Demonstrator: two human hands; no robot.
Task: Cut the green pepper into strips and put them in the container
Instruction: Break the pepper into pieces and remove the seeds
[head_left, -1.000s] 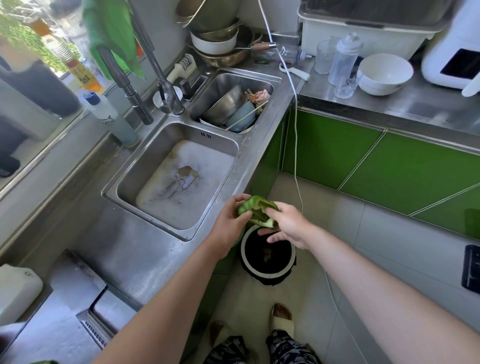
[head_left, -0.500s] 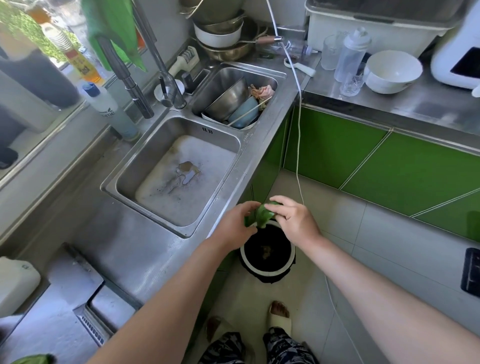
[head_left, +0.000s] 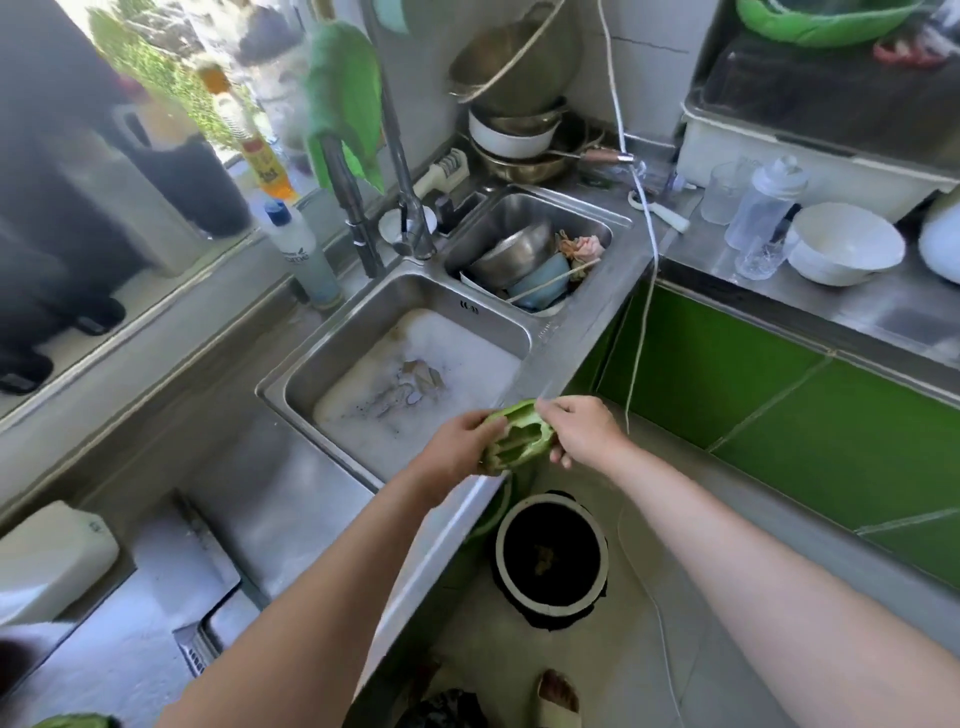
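Here: left hand (head_left: 457, 447) grips the near-left side of a hollowed light-green pepper half (head_left: 517, 436); right hand (head_left: 582, 431) pinches its far rim with curled fingers. Pepper: held in the air over the front edge of the stainless steel counter (head_left: 280, 499), cut side up, long axis running away from the person. Just beyond: steel sink basin (head_left: 332, 364). Below, on the pale tiled floor (head_left: 649, 649): round black bin with white rim (head_left: 550, 609). Right: glossy green cabinet fronts (head_left: 727, 379).

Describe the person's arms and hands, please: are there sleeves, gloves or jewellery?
Both arms are bare: the left forearm and the right forearm show no sleeve up to the picture's edge. The left hand and the right hand wear no gloves. No watch, bracelet or ring shows on either.
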